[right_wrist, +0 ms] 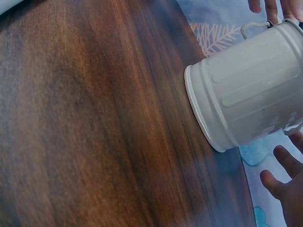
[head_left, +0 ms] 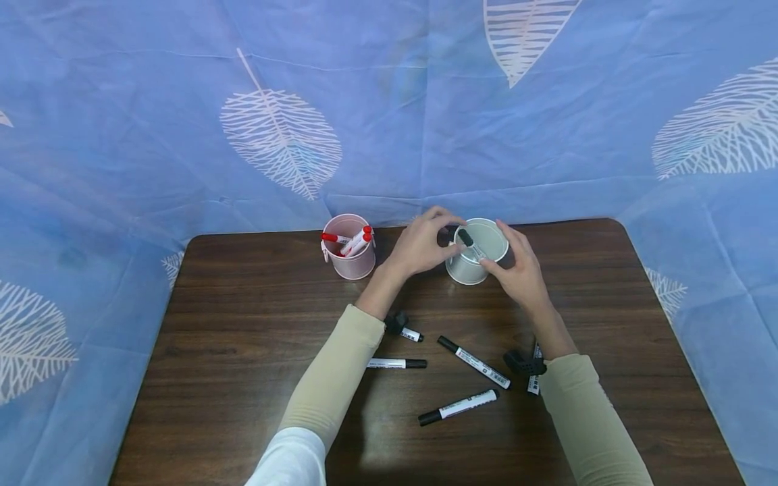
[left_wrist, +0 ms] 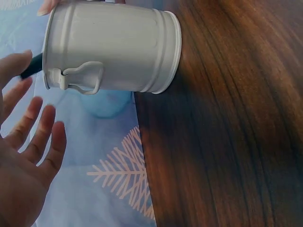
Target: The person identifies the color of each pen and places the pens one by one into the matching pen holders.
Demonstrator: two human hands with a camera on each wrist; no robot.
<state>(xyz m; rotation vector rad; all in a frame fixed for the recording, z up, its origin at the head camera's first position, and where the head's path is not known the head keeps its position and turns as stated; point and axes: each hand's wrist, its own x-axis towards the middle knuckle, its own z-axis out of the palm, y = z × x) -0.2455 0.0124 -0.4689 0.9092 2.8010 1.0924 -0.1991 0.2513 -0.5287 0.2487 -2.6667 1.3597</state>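
Observation:
A pale green bucket [head_left: 467,273] stands near the table's back edge, with a black-capped marker [head_left: 474,248] slanting at its mouth. My left hand [head_left: 421,244] is at the bucket's left side, thumb and forefinger spread on either side of the marker's dark cap [left_wrist: 32,66]. Its other fingers fan out loosely in the left wrist view. From the right, my right hand [head_left: 521,271] holds the bucket at the rim, thumb in front and forefinger farther back. In the right wrist view, fingers [right_wrist: 272,182] of that hand show beside the bucket wall.
Left of the left hand stands a pink bucket [head_left: 354,270] with several red-capped markers [head_left: 357,241]. Several black-capped markers lie nearer on the brown table [head_left: 243,378], among them one slanted marker [head_left: 483,368] between the forearms. Some are partly hidden by the arms. A blue leaf-print cloth [head_left: 377,121] hangs behind.

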